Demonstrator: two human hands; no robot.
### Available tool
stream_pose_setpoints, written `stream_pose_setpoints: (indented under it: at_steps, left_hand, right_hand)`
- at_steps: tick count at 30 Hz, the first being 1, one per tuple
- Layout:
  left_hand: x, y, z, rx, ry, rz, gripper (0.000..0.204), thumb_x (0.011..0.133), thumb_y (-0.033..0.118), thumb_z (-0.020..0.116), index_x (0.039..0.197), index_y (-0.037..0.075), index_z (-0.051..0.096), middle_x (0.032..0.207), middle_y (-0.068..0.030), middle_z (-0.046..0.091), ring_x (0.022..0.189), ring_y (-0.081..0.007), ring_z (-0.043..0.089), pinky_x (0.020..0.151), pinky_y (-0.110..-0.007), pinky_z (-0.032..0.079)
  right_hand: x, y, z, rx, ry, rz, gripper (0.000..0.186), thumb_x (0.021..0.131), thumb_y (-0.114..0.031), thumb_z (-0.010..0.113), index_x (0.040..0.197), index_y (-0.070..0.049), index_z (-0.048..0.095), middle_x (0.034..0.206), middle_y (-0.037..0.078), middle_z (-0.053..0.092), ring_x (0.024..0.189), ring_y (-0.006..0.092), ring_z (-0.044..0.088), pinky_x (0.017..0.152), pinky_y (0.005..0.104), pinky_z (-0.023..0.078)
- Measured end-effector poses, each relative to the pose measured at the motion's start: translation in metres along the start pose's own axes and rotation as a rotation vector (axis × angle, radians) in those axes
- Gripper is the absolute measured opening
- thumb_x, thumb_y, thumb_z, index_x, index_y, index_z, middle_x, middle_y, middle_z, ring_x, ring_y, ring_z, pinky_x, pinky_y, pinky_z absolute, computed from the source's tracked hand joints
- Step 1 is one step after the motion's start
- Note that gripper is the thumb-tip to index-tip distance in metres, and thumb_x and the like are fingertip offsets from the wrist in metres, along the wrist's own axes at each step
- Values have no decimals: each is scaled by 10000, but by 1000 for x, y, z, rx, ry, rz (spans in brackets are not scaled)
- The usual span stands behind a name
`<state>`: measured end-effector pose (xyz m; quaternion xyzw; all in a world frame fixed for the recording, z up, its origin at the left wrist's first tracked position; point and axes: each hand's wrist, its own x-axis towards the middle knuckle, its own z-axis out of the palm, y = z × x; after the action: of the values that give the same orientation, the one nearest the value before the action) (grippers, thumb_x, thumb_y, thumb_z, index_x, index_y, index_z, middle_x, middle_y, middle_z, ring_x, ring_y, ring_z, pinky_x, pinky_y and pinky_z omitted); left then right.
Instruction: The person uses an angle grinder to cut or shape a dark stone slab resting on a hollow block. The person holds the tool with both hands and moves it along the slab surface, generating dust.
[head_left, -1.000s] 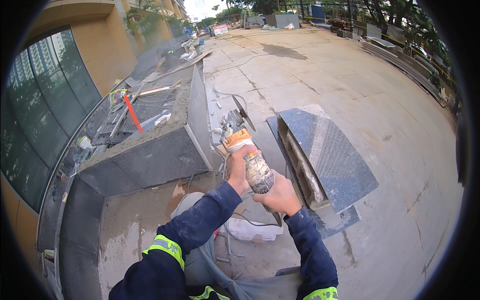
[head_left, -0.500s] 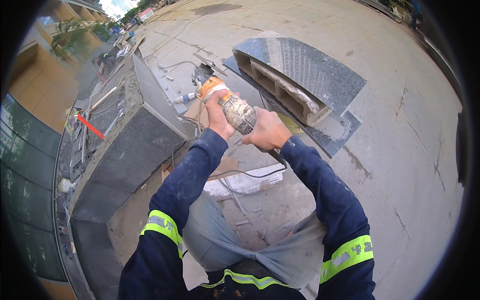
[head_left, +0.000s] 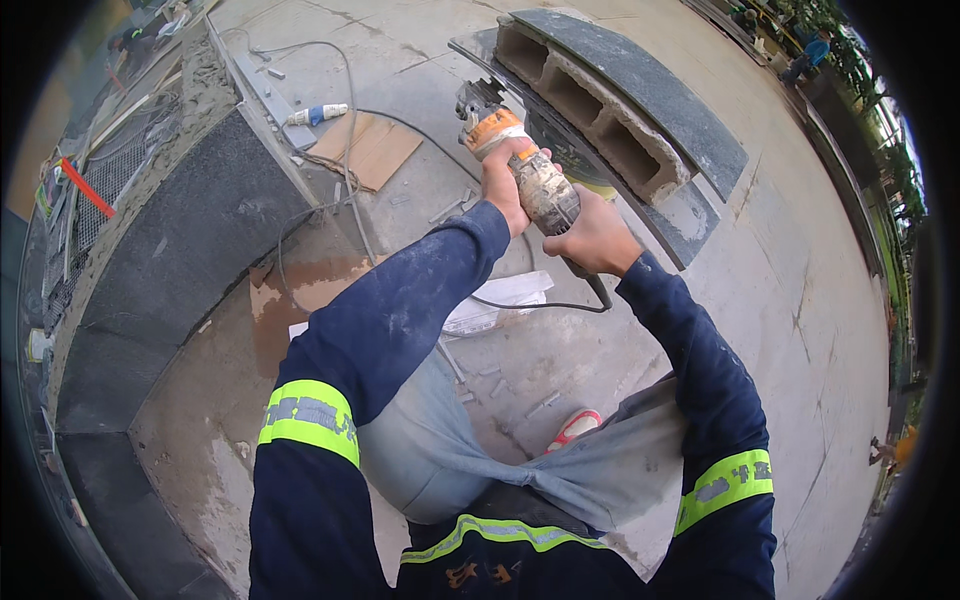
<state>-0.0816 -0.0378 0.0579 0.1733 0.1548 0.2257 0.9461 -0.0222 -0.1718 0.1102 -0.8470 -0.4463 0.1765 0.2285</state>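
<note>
My left hand (head_left: 505, 190) grips the front housing of a dusty angle grinder (head_left: 535, 180) with an orange band, and my right hand (head_left: 590, 235) is closed round its rear end, where the black cord comes out. The grinder's head points up and away from me, beside a stack of hollow concrete block (head_left: 640, 158) and dark polished stone slabs (head_left: 655, 85). The lower slab (head_left: 680, 240) sticks out toward me beneath the block. Under my arms, cords run over the pavement by a white board (head_left: 500, 290).
A low dark-stone wall (head_left: 175, 240) with rough mortar curves along my left. A plywood piece (head_left: 375, 150), blue-and-white plug (head_left: 315, 115), brown sheet (head_left: 295, 300) and several small offcuts lie on the pavement (head_left: 800, 300). People (head_left: 805, 58) work along the far right edge and at upper left.
My view has tipped down toward my lap, showing a shoe. Both hands stay on the grinder, which now sits a little right in the picture, against the stone stack's near side.
</note>
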Motion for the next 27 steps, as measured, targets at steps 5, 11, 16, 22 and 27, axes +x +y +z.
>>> stream_pose_setpoints:
  at_steps: [5, 11, 16, 22, 27]
  left_hand:
    - [14, -2, -9, -29, 12, 1, 471, 736, 298, 593, 1117, 71, 437, 932, -117, 573, 850, -293, 602, 775, -460, 518]
    - [29, -10, -5, -53, -17, -32, 474, 731, 304, 592, 1120, 80, 439, 915, -118, 577, 821, -298, 607, 764, -464, 519]
    - [31, -28, 3, -35, -24, -58, 494, 727, 325, 591, 1119, 61, 448, 924, -123, 584, 830, -303, 609, 775, -461, 518]
    - [34, -46, 2, -35, 19, -74, 530, 722, 355, 602, 1111, 23, 460, 919, -114, 587, 847, -305, 604, 806, -453, 508]
    - [35, -53, 2, -68, 40, -105, 516, 717, 366, 605, 1068, 12, 477, 910, -117, 587, 848, -311, 600, 807, -451, 500]
  right_hand:
    - [8, 1, 6, -19, -33, 52, 622, 527, -300, 745, 990, 71, 559, 904, 261, 631, 866, 375, 630, 801, 375, 493]
    - [9, -5, -4, -129, 5, 128, 630, 523, -302, 747, 997, 69, 563, 907, 254, 637, 874, 364, 636, 802, 370, 502]
    - [-2, 4, -14, -121, 11, 163, 637, 529, -297, 758, 1006, 77, 561, 926, 248, 640, 907, 355, 633, 816, 364, 502]
    - [-6, 20, -18, -130, 17, 159, 623, 528, -305, 766, 980, 75, 567, 915, 249, 641, 909, 356, 632, 826, 358, 502]
    - [-8, 28, -21, -162, -11, 162, 610, 530, -312, 771, 962, 70, 572, 911, 246, 643, 914, 358, 632, 828, 361, 504]
